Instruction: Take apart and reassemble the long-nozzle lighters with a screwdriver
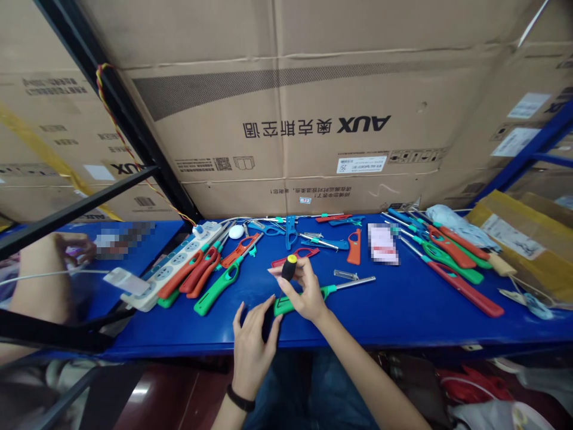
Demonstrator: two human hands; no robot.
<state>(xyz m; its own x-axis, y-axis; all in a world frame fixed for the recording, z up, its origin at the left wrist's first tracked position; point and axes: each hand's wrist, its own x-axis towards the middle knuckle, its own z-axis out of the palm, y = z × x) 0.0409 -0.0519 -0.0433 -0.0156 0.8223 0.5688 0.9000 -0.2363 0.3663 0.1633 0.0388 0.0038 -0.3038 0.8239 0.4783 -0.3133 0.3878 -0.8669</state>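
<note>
A green long-nosed gas lighter (283, 307) lies on the blue shelf, its metal tube pointing right. At its handle end is my left hand (251, 337), thumb and forefinger on either side of the tip and the other fingers stretched out. My right hand (308, 294) grips a screwdriver (289, 270) with a black handle and yellow cap, held nearly upright with its shaft down at the lighter's handle. The screwdriver's tip is too small to make out. Just beyond the tube lies a small metal piece (346, 275).
Assembled lighters rest on a white power strip (163, 273) at left, with more lighters (463, 285) at right. Loose lighter shells (353, 246) lie at the back. A large carton (286, 89) stands behind. Another person's arm (42, 280) shows beyond the black frame (120, 113).
</note>
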